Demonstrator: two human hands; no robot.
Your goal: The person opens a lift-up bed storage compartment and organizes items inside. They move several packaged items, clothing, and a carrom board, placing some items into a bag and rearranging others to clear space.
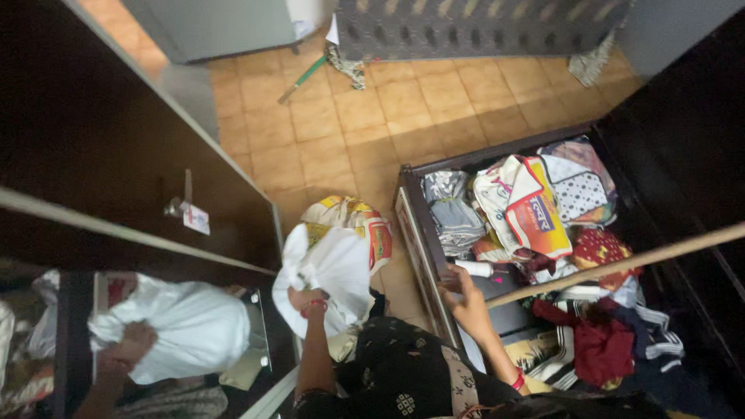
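Observation:
My left hand (301, 300) grips a white plastic bag (330, 271) from below and holds it up over the floor; a red bangle sits on that wrist. Behind the white bag lies a yellow, white and red printed sack (371, 221). My right hand (458, 293) rests with fingers apart on the front edge of an open dark wooden drawer (415, 225), just beside a small white roll (475, 268). The drawer is stuffed with folded cloths and printed bags (535, 209), with dark red fabric (601, 345) near me.
A mirrored cupboard door (178, 334) at left reflects the white bag and hand. A wooden stick (621, 265) slants across the drawer. A green-handled broom (304, 74) lies on the tan tiled floor (349, 132) beyond, near a grey cabinet (225, 27).

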